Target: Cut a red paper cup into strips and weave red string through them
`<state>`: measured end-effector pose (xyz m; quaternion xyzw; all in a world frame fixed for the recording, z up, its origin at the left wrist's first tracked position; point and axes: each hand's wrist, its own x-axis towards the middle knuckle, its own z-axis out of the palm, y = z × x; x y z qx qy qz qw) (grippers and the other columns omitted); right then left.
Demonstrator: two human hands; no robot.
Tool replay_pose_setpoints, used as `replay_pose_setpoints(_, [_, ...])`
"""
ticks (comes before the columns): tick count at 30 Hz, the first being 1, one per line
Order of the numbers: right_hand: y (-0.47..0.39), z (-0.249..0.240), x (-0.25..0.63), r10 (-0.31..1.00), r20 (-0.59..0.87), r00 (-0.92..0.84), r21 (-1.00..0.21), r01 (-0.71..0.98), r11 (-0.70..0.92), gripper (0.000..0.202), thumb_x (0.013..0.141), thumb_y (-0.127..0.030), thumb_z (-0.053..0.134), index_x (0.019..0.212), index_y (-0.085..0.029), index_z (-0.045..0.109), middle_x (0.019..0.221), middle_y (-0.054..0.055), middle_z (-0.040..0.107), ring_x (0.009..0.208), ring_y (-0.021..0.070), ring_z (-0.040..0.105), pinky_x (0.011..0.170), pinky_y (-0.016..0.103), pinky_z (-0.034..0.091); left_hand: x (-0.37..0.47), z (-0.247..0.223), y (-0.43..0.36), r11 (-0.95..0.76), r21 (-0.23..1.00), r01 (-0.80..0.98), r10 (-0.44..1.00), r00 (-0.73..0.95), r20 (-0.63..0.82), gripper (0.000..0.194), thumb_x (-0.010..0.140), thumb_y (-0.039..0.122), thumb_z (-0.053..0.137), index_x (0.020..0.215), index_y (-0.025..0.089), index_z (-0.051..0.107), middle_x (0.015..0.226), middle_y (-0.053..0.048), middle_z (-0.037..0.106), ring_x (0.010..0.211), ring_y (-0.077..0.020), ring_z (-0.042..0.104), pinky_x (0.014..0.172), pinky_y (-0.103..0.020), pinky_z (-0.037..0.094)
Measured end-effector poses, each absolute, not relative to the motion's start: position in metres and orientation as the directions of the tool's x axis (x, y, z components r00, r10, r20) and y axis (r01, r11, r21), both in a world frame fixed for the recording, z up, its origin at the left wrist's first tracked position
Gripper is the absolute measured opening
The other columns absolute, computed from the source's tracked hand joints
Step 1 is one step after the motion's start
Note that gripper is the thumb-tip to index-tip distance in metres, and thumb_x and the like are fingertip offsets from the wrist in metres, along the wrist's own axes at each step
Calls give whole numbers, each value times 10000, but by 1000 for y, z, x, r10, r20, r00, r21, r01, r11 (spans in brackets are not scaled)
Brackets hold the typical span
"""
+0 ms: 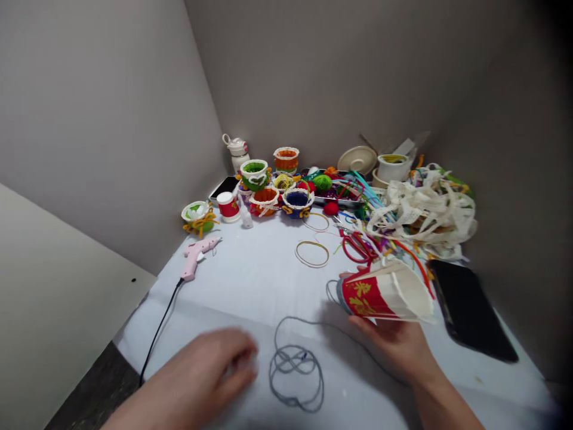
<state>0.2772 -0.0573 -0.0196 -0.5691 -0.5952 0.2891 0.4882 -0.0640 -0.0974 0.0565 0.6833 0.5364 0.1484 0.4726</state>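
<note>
My right hand (396, 343) is closed around a red and white paper cup (369, 295), which lies tilted on its side with its mouth to the right. The cup's wall is cut into strips, and grey cord is wound around its base end. A loose coil of grey cord (296, 377) lies on the table in the middle, with a strand running toward my right hand. Left of the coil, my left hand (224, 364) hovers with curled fingers, smeared by motion. Whether it holds anything cannot be made out.
A pink glue gun (193, 258) with a black cable lies at left. Several small woven baskets (298, 203) stand at the back. Red scissors (357, 246), white lace (425, 209) and a black phone (470, 310) are on the right. Two thin rings (312, 265) lie mid-table.
</note>
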Motion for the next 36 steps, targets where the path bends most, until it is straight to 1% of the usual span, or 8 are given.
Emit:
replay_pose_setpoints(3, [-56, -17, 274, 961, 270, 64, -895, 385, 225, 553, 719, -558, 819, 1135, -201, 747, 1200, 130, 755, 1162, 350, 693, 1120, 548, 463, -3, 59, 8, -274, 652, 707, 920, 390, -37, 183, 880, 249, 660, 1050, 222, 723, 1001, -51, 718, 901, -204, 655, 868, -320, 501])
replay_pose_setpoints(5, [-56, -16, 271, 960, 280, 25, -887, 389, 248, 476, 748, -523, 800, 1100, -206, 760, 1144, 117, 775, 1099, 329, 726, 1057, 495, 537, 34, 46, 66, -344, 528, 776, 928, 366, 67, 262, 856, 197, 661, 1114, 188, 708, 1075, -83, 697, 995, -223, 642, 934, -330, 490])
replay_pose_setpoints(6, [-57, -16, 270, 957, 290, 10, -879, 399, 262, 428, 758, -508, 791, 1066, -212, 770, 1099, 107, 788, 1052, 321, 744, 1013, 470, 574, 48, 37, 89, -352, 454, 818, 929, 365, 62, 310, 843, 192, 668, 1152, 175, 696, 1134, -101, 680, 1048, -239, 629, 969, -343, 482])
replay_pose_setpoints(9, [-58, -16, 268, 946, 324, -33, -848, 432, 306, 373, 778, -478, 775, 1053, -227, 780, 1047, 86, 799, 987, 310, 762, 937, 432, 621, 73, 10, 131, -364, 400, 841, 923, 384, 31, 332, 793, 180, 702, 1121, 130, 700, 1163, -140, 662, 1114, -279, 604, 989, -361, 477])
replay_pose_setpoints(13, [-61, -14, 269, 937, 342, -77, -830, 443, 339, 554, 778, -456, 782, 1279, -230, 707, 1237, 92, 745, 1127, 325, 718, 999, 433, 595, 78, -8, 140, -389, 344, 855, 910, 415, -2, 171, 805, 116, 628, 952, 139, 713, 1000, -119, 688, 984, -263, 626, 896, -353, 492])
replay_pose_setpoints(18, [-62, -12, 270, 950, 288, -117, -854, 417, 310, 719, 769, -469, 797, 1426, -257, 595, 1343, 87, 691, 1193, 333, 685, 1024, 460, 578, 72, -10, 133, -437, 291, 852, 891, 453, 11, 171, 896, 95, 536, 943, 157, 689, 976, -103, 687, 947, -249, 624, 867, -349, 471])
replay_pose_setpoints(25, [-62, -13, 272, 948, 291, -131, -838, 444, 319, 642, 776, -464, 794, 1370, -267, 653, 1334, 92, 693, 1216, 362, 665, 1056, 538, 548, 88, -7, 136, -498, 247, 831, 866, 492, 92, 221, 985, 107, 444, 1066, 149, 645, 1083, -113, 648, 999, -237, 592, 918, -338, 455])
replay_pose_setpoints(36, [-56, -13, 271, 922, 348, -170, -799, 460, 387, 482, 806, -441, 767, 1246, -249, 731, 1205, 80, 756, 1070, 321, 740, 969, 437, 616, 146, -10, 177, -415, 217, 884, 910, 405, 90, 329, 957, 7, 373, 1137, 82, 638, 1152, -178, 638, 1075, -255, 621, 961, -344, 460])
